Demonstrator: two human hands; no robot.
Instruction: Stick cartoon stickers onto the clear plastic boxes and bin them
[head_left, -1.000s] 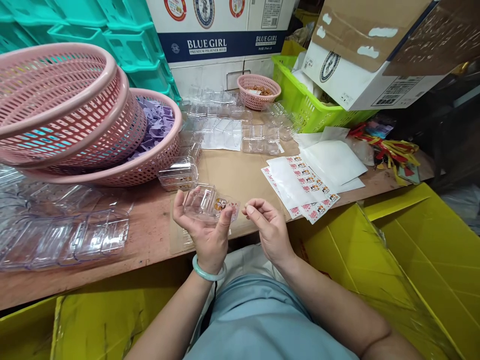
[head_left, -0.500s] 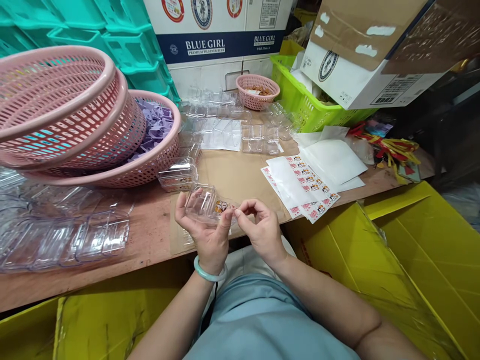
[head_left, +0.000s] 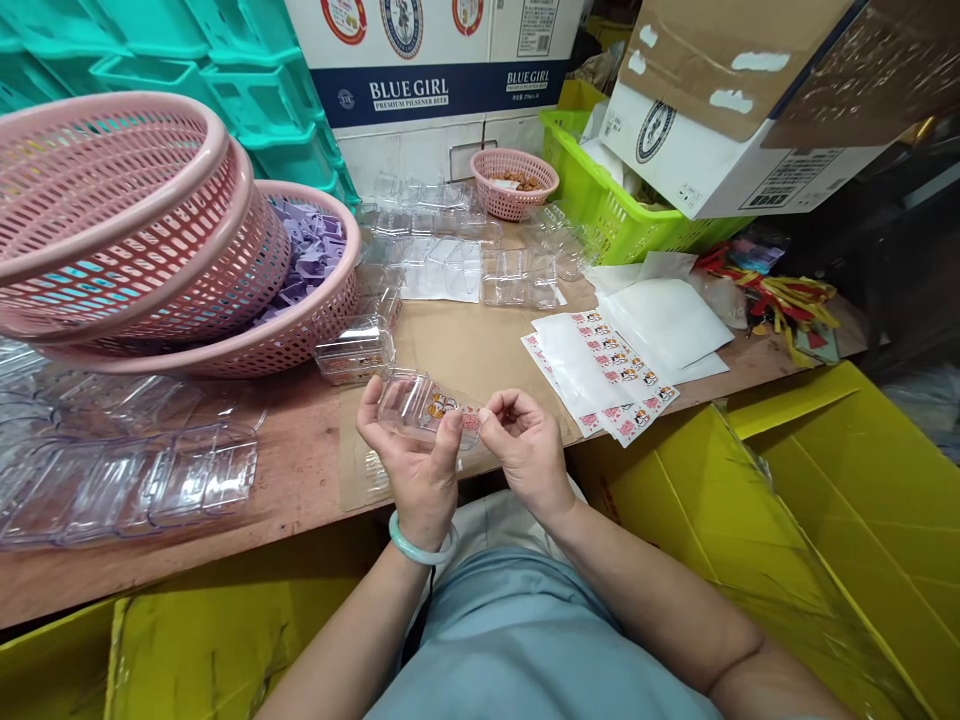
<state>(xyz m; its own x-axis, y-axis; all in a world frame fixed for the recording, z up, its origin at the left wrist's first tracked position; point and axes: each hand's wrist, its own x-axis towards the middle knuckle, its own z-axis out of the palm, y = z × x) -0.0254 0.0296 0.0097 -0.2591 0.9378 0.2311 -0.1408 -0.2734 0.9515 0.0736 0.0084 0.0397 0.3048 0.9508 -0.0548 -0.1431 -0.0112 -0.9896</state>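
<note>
A clear plastic case (head_left: 409,405) lies in my left hand (head_left: 416,470), its fingers behind the case and the thumb pressed on the front. A sticker with an orange and white cartoon figure (head_left: 442,405) and red print shows on the case, stretching toward the right. My right hand (head_left: 525,450) pinches the right end of the red-printed part between thumb and forefinger. Both hands are above the front edge of the brown cardboard (head_left: 465,345). Sheets of similar stickers (head_left: 630,375) lie to the right, partly under white backing paper.
Stacked pink baskets (head_left: 217,350) stand at the left, with purple pieces (head_left: 311,250) inside. More clear cases (head_left: 199,470) lie at the front left and back centre. A small pink basket (head_left: 514,200) and a green crate (head_left: 630,220) stand behind. Yellow boxes (head_left: 750,500) are below the table.
My right hand has shifted slightly right and down, and more of the red print shows between the hands. The case in my left hand has tilted slightly.
</note>
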